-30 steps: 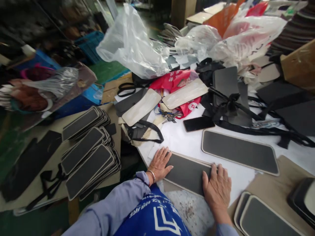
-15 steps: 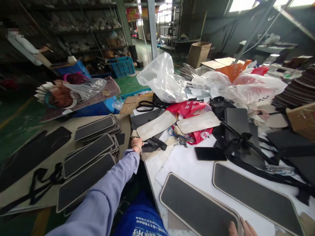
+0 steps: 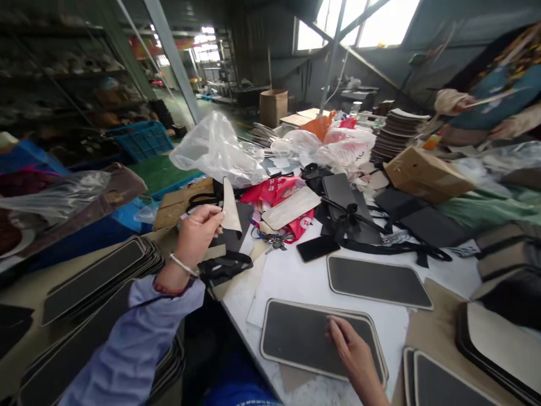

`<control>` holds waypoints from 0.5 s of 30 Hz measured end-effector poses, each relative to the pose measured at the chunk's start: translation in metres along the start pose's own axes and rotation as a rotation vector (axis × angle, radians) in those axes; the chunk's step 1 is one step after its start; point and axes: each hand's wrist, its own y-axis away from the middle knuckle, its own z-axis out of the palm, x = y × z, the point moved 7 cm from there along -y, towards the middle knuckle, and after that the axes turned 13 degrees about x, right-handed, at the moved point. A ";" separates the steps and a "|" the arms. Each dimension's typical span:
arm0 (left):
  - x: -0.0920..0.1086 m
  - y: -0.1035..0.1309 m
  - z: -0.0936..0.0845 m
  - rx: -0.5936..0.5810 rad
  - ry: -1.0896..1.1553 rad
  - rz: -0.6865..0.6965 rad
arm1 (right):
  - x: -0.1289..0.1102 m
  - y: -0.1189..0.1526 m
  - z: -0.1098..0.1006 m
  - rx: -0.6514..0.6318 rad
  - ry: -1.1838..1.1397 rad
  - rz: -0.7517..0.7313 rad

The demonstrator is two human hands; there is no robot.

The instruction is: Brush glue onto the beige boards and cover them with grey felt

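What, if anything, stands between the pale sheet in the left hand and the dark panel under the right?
Nothing tall is visible between the left hand's pale sheet and the dark panel under the right hand; only a black strap and white paper lie low between.

Beyond the right fingers there lies a black phone; beyond the left fingers there are a clear plastic bag and a blue crate

The left hand held up a pale panel by its edge. The right hand was over a dark, light-rimmed panel on the table.
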 end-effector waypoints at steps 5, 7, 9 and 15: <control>0.075 0.048 0.008 -0.168 0.167 -0.100 | -0.032 -0.001 0.047 -0.137 -0.493 0.296; 0.082 0.063 0.012 -0.213 0.191 -0.158 | -0.037 0.002 0.053 -0.150 -0.711 0.476; 0.079 0.075 0.018 -0.245 0.201 -0.217 | -0.041 0.008 0.054 -0.182 -0.878 0.605; 0.033 0.104 0.038 -0.325 0.157 -0.448 | -0.027 0.017 0.005 -0.073 -1.037 0.518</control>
